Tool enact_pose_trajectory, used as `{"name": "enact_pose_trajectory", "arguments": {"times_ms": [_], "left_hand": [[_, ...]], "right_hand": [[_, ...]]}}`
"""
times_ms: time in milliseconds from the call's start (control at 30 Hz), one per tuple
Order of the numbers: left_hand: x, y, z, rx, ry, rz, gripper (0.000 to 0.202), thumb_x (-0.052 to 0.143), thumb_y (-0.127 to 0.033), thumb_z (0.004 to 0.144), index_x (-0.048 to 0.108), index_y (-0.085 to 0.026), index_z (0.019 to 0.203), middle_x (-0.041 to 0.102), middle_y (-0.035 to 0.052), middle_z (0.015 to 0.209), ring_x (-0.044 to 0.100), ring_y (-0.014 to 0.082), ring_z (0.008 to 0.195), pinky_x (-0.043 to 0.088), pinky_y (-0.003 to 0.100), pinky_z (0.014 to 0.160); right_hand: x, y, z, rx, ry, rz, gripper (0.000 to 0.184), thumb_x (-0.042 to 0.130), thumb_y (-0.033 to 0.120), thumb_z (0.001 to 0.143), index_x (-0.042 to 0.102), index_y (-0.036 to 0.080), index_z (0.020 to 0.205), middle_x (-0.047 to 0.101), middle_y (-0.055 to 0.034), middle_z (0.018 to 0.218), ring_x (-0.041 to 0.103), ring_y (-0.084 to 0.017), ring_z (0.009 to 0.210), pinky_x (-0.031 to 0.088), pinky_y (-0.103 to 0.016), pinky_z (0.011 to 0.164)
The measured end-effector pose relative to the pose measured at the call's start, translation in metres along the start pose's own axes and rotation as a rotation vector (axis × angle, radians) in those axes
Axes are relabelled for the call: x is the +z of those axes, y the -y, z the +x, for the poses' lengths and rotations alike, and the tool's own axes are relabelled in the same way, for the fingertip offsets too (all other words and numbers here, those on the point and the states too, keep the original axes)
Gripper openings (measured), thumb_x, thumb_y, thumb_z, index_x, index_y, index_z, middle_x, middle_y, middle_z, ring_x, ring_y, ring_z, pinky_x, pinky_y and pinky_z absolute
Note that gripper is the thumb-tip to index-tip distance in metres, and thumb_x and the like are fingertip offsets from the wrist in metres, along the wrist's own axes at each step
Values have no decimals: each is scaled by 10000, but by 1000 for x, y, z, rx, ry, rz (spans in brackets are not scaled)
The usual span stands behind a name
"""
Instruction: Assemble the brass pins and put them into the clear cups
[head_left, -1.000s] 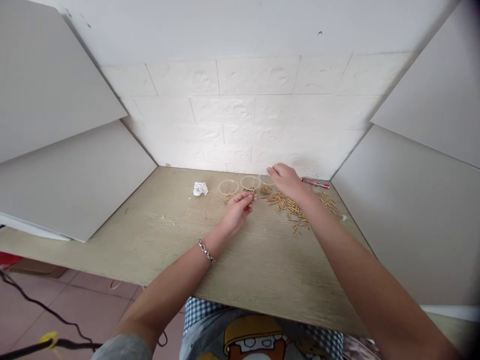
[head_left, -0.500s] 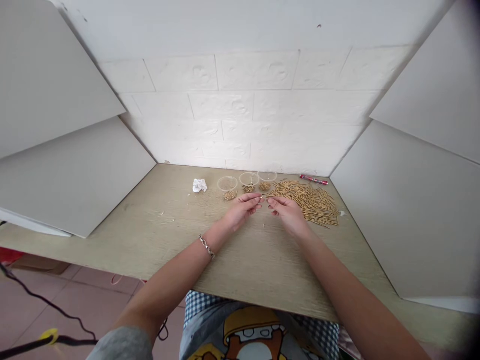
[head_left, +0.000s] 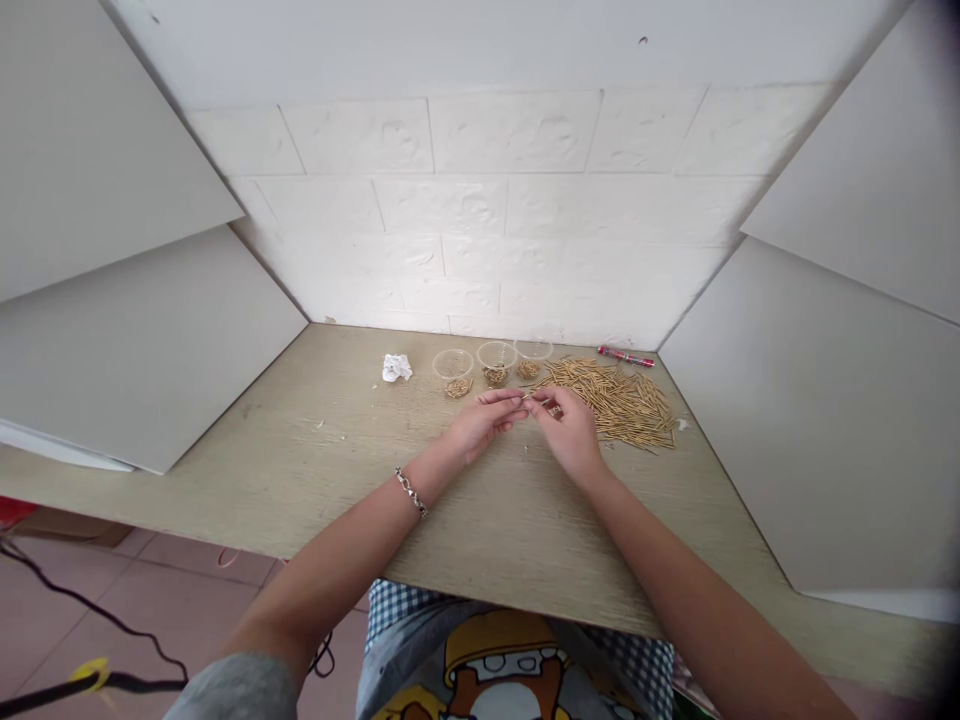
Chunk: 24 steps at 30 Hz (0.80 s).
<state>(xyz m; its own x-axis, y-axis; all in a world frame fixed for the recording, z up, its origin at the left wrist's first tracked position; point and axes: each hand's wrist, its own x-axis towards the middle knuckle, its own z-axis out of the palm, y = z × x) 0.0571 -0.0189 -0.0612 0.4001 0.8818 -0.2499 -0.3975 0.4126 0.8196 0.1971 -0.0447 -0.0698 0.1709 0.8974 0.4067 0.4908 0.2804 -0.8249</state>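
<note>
Golden rods (heaped) on table

White wall behind, smooth above, brick-pattern relief below. Bench dull greenish-tan, faintly streaked, back edge meeting wall. Overlapping grey-white panels flank it, left and right. Floor pinkish, tiled, visible lower left; black cable there. Light soft, brightest low on wall.

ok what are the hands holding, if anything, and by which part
A thin gold-coloured piece, it seems, pinched where the left hand and right hand meet. Too little of it shows to tell which part each grip has.
</note>
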Motion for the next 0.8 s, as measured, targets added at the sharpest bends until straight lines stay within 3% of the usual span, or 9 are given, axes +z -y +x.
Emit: {"name": "enact_pose_trajectory", "arguments": {"times_ms": [200, 533, 800], "left_hand": [[1, 1, 0, 12, -15, 10, 148, 682, -122, 651, 648, -124, 795, 676, 47, 739, 617, 95, 669, 401, 178, 575], [-1, 2, 2, 81, -31, 24, 150, 684, -135, 654, 630, -118, 792, 667, 26, 721, 600, 78, 646, 432, 192, 648], [2, 2, 1, 34, -48, 6, 425, 667, -132, 681, 568, -186, 1090, 675, 29, 790, 608, 91, 628, 412, 182, 551]], "right_hand": [[-3, 1, -2, -247, -2, -337, 192, 493, 305, 801, 651, 197, 781, 592, -68, 823, 533, -200, 815, 415, -354, 768], [5, 6, -6, -338, 42, -525, 221, 418, 218, 836, 625, 162, 785, 569, -92, 816, 518, -201, 791, 416, -332, 729], [4, 5, -2, -345, -9, -334, 152, 439, 205, 787, 587, 191, 817, 575, -70, 832, 535, -191, 821, 426, -326, 746]]}}
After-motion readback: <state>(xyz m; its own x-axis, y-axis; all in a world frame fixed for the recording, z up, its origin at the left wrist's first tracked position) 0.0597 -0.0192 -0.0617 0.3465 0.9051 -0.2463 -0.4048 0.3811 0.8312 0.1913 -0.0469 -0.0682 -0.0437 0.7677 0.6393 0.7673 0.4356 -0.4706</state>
